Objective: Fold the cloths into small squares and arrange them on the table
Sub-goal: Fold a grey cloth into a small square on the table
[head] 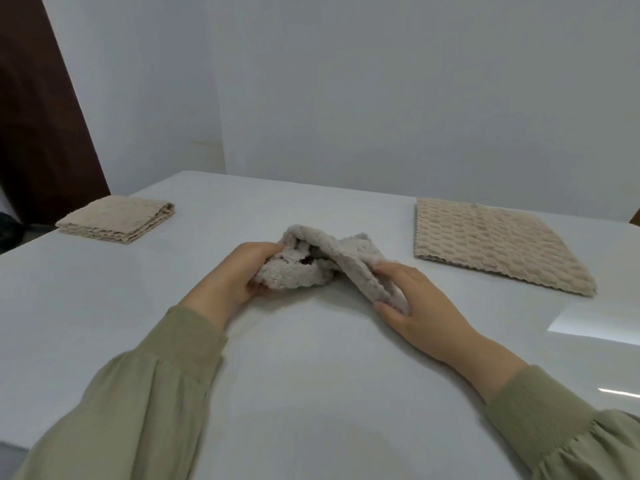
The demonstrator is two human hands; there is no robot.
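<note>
A crumpled pale grey-beige cloth (325,261) lies bunched in the middle of the white table (311,375). My left hand (239,275) grips its left end, fingers curled into the folds. My right hand (415,303) pinches its right edge between thumb and fingers, low to the table. A beige cloth folded into a small square (117,220) sits at the far left. A larger beige waffle-textured cloth (491,242) lies flat at the far right, apart from both hands.
The table's left edge (20,251) runs close to the small folded square, with a dark brown door (38,126) behind it. A white wall stands beyond the far edge. Both olive sleeves cover the near table.
</note>
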